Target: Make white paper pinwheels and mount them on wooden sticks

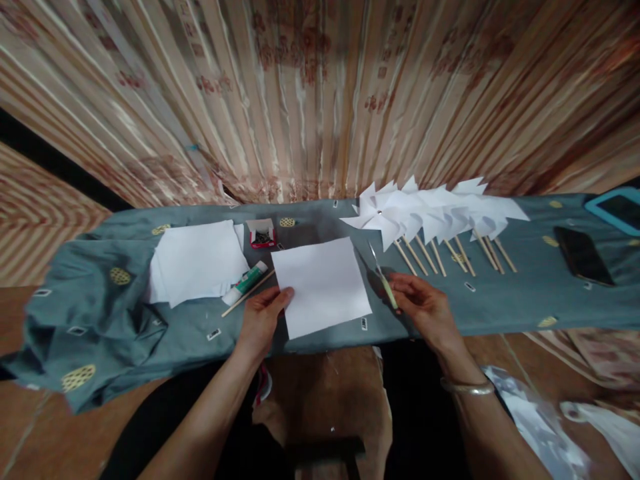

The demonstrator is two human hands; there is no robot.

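Observation:
A white square sheet of paper (pixel 323 285) lies on a grey-green cloth-covered bench (pixel 500 297) in front of me. My left hand (pixel 263 313) rests at the sheet's left edge, thumb pressed on the paper. My right hand (pixel 425 307) sits just right of the sheet, fingers closed around a pair of scissors (pixel 383 277) whose blades point away from me. A wooden stick (pixel 247 293) and a glue stick (pixel 245 283) lie left of the sheet.
A stack of white paper (pixel 197 261) lies at the left, a small red box (pixel 263 235) behind the sheet. Several white paper pinwheels on sticks (pixel 435 217) line the back right. A dark phone (pixel 583 257) and a blue-cased tablet (pixel 617 208) lie far right. Curtain behind.

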